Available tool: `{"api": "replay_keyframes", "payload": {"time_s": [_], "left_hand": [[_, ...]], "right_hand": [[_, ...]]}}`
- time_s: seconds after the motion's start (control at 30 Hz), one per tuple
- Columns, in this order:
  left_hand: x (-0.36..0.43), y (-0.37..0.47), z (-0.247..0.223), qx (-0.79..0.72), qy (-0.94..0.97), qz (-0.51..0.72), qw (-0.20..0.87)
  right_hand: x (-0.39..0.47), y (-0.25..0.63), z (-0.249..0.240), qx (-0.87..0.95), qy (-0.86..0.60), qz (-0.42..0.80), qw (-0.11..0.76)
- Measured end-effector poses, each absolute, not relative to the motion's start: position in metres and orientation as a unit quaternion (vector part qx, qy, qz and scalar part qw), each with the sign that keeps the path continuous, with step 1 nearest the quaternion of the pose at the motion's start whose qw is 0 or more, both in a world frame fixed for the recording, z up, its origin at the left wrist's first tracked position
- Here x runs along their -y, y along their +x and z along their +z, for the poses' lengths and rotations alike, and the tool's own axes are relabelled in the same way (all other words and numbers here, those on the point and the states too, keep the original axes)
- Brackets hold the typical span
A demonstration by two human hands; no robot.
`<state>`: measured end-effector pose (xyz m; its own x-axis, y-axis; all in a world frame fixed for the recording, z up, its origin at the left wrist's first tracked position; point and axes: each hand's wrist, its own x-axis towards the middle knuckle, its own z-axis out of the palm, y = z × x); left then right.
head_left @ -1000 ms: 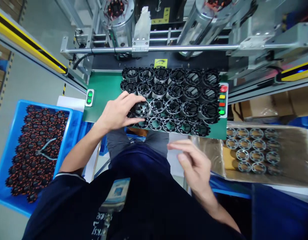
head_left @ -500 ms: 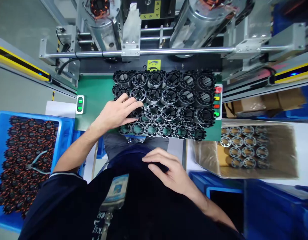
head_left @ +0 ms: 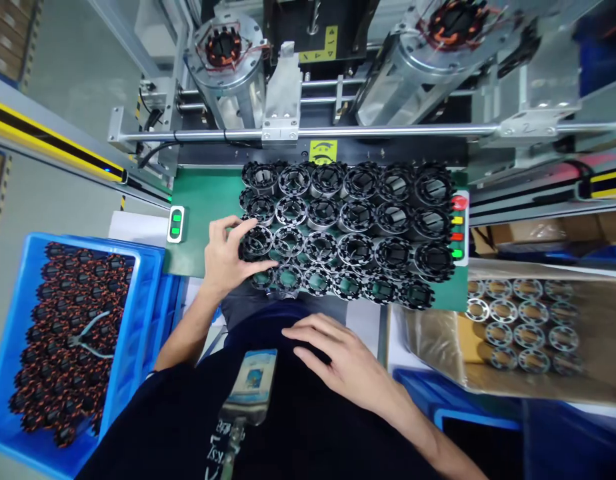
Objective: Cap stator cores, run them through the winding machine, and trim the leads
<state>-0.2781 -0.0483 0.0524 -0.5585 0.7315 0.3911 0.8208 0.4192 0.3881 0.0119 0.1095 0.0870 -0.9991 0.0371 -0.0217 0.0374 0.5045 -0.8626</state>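
Note:
Several rows of stator cores (head_left: 358,215), ring-shaped with black toothed rims, stand close together on the green work surface (head_left: 208,193). My left hand (head_left: 228,257) is at the left end of the third row. Its thumb and fingers curve around the end stator core (head_left: 258,241), fingers on the far side and thumb on the near side. That core stays upright among the others. My right hand (head_left: 338,353) hovers in front of my torso, fingers stretched out, with nothing in it.
A machine with metal cylinders (head_left: 228,80) and a crossbar (head_left: 388,131) stands behind. Left is a blue bin (head_left: 31,267) of copper-wound stators with pliers (head_left: 88,333). Right is a cardboard box (head_left: 598,333) of metal rings. Button panels (head_left: 176,224) flank the cores.
My left hand has shifted left along the third row, from about the second core to the end one, uncovering the second. My right hand stays in place. The camera view has shifted slightly.

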Motion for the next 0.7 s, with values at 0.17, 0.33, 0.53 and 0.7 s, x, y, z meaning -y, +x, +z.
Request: {"api": "replay_keyframes", "payload": {"time_s": [0.17,0.33,0.53,0.7], "left_hand": [[0.062,-0.281,0.048,0.818,-0.468,-0.334,-0.02],[0.063,-0.304,0.061,0.806,-0.464,-0.36,-0.08],[0.042,-0.351,0.083,0.807,-0.575,-0.125,-0.054],[0.024,-0.363,0.091,0.771,-0.631,-0.055,-0.057]], "right_hand": [[-0.104,0.004,0.08,-0.898,-0.018,-0.435,0.065],[-0.094,-0.008,0.083,-0.91,-0.042,-0.397,0.11],[-0.078,-0.019,0.086,-0.91,-0.044,-0.391,0.131],[-0.069,-0.025,0.085,-0.91,-0.03,-0.388,0.142]]}}
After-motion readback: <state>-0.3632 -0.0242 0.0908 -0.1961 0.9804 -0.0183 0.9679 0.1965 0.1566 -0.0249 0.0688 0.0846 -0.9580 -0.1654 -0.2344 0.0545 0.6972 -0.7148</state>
